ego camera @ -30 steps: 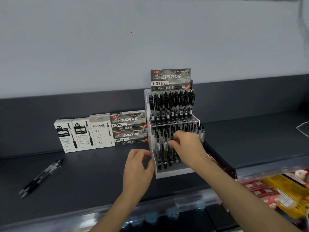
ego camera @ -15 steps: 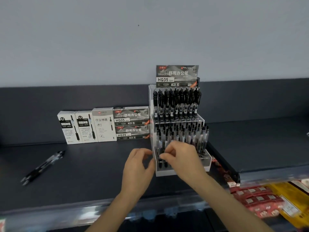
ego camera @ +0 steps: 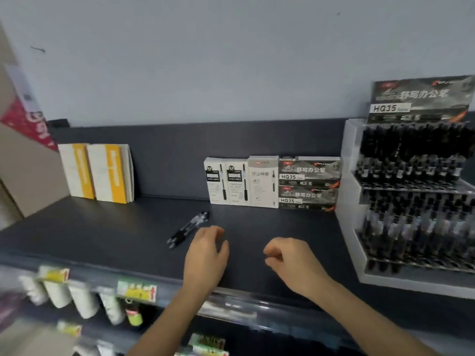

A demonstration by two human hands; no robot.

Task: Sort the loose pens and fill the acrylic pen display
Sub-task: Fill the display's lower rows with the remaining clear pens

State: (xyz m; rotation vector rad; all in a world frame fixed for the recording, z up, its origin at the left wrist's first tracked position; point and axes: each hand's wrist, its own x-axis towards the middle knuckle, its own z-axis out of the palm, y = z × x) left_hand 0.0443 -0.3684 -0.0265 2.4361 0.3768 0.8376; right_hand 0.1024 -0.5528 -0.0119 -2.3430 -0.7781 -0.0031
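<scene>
A small bunch of loose black pens (ego camera: pixel 188 229) lies on the dark shelf (ego camera: pixel 102 235), pointing diagonally. My left hand (ego camera: pixel 207 255) hovers just right of the pens, fingers loosely curled, holding nothing. My right hand (ego camera: pixel 290 263) hangs over the middle of the shelf with fingers curled inward and nothing visible in it. The tiered acrylic pen display (ego camera: pixel 352 227) stands at the right, its rows packed with black pens under an HQ35 header card (ego camera: pixel 419 98).
Pen boxes (ego camera: pixel 272 182) line the back wall left of the display. Yellow and white booklets (ego camera: pixel 102 173) lean at the back left beside a cardboard box (ego camera: pixel 28 170). Below the shelf's front rail (ego camera: pixel 231 301) hang small bottles and packets (ego camera: pixel 82 299).
My right hand has left the display's lower rows and moved left over the shelf. The view has swung left, so the display sits at the right edge. My left hand is nearer the loose pens.
</scene>
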